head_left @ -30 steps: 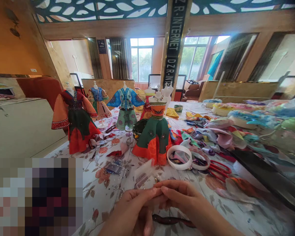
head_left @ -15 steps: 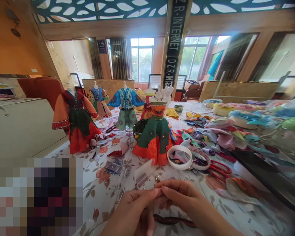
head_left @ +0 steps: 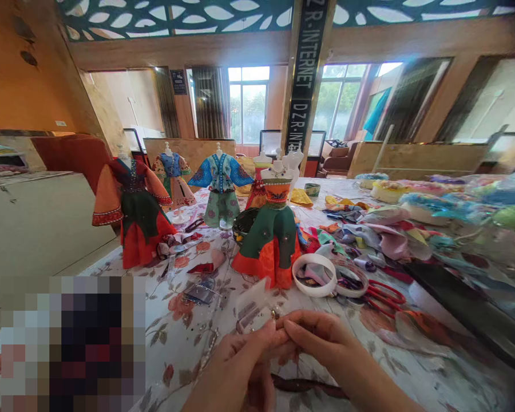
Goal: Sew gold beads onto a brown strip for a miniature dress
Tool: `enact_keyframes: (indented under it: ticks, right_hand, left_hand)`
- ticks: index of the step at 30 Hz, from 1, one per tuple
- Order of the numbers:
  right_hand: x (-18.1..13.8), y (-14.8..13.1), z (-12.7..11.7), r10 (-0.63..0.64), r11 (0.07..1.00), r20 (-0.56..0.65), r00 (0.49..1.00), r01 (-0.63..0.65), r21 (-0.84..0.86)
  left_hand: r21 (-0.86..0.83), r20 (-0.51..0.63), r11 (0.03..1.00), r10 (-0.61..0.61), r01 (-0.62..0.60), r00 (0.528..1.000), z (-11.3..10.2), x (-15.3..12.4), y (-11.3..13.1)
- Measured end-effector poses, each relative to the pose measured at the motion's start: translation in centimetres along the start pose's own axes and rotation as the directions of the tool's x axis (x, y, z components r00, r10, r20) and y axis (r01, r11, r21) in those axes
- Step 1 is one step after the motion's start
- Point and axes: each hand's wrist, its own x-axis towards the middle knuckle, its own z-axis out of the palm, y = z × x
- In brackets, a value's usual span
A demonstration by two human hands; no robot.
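Observation:
Both hands meet low in the middle of the head view, over the flowered tablecloth point(head_left: 163, 320). The fingers of my left hand point(head_left: 249, 355) are pinched together, their tips against those of my right hand point(head_left: 320, 337), which is pinched as well. Whatever lies between the fingertips is too small or hidden to make out. Just beyond them are small gold beads point(head_left: 275, 314) and a clear plastic packet point(head_left: 251, 303). A dark, curved, slender thing point(head_left: 304, 384) lies below my right hand. A string of pearl-like beads point(head_left: 209, 349) runs beside my left hand.
Ahead stands a small dress form in a green and orange dress point(head_left: 266, 240), with other dressed forms behind. Tape rolls point(head_left: 314, 276), red-handled scissors point(head_left: 386, 297) and a long black object point(head_left: 467, 315) lie right, near heaped fabric scraps point(head_left: 381, 234). A blurred-out patch covers the lower left.
My hands have shifted very slightly right, and the fingertips have moved a little against each other. The gold beads show a bit more. The things on the table have not moved.

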Motion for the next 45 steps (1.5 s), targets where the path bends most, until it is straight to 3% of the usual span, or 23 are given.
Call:
enact_keyframes:
  ticks: [8, 13, 17, 19, 22, 26, 28, 30, 33, 35, 40, 45]
  right_hand:
    - [-0.4, -0.5, -0.3, -0.057, 0.998, -0.013, 0.998, 0.056, -0.018]
    - [-0.2, -0.1, -0.3, -0.031, 0.985, -0.020, 0.999, 0.034, 0.167]
    - [0.0, 0.7, -0.6, -0.030, 0.920, 0.079, 0.996, -0.003, 0.392]
    - [0.0, 0.9, -0.7, -0.027, 0.884, 0.128, 0.991, -0.036, 0.467]
    - [-0.2, 0.9, -0.9, 0.001, 0.838, 0.208, 0.978, -0.114, 0.533]
    - [-0.4, 0.7, -0.9, 0.022, 0.796, 0.295, 0.955, -0.195, 0.573]
    - [-0.5, 0.7, -0.8, 0.035, 0.785, 0.317, 0.948, -0.222, 0.579]
    - [-0.5, 0.9, -0.6, 0.030, 0.781, 0.341, 0.940, -0.235, 0.579]
    - [-0.6, 1.3, -0.4, 0.006, 0.785, 0.385, 0.923, -0.243, 0.570]
    - [-0.6, 1.6, -0.3, 0.000, 0.784, 0.407, 0.913, -0.253, 0.567]
    - [-0.6, 1.7, -0.1, 0.004, 0.777, 0.401, 0.916, -0.255, 0.575]
    - [-0.6, 1.4, -0.1, 0.023, 0.796, 0.392, 0.919, -0.254, 0.549]
  left_hand:
    - [0.114, 0.061, 0.991, 0.066, -0.073, 0.996, -0.1, -0.7, 0.5]
    - [0.052, 0.084, 0.998, 0.042, -0.047, 0.996, -0.2, -0.7, 0.5]
    - [0.098, 0.088, 0.990, 0.092, -0.100, 0.992, -0.2, -0.9, 0.7]
    - [0.100, 0.024, 0.991, 0.089, -0.091, 0.996, 0.0, -1.1, 0.8]
    - [0.131, -0.036, 0.986, 0.105, -0.100, 0.994, 0.4, -1.4, 1.1]
    - [0.222, -0.040, 0.954, 0.218, -0.204, 0.975, 0.5, -1.6, 1.0]
    - [0.316, -0.080, 0.904, 0.328, -0.288, 0.941, 0.4, -1.6, 0.8]
    - [0.452, -0.117, 0.804, 0.483, -0.387, 0.868, 0.2, -1.6, 0.6]
    - [0.597, -0.094, 0.634, 0.664, -0.492, 0.742, 0.0, -1.4, 0.5]
    - [0.622, -0.056, 0.571, 0.715, -0.535, 0.697, -0.2, -1.3, 0.5]
    - [0.583, -0.003, 0.517, 0.772, -0.627, 0.635, -0.5, -1.0, 0.6]
    - [0.568, -0.034, 0.539, 0.771, -0.622, 0.636, -0.4, -1.0, 0.3]
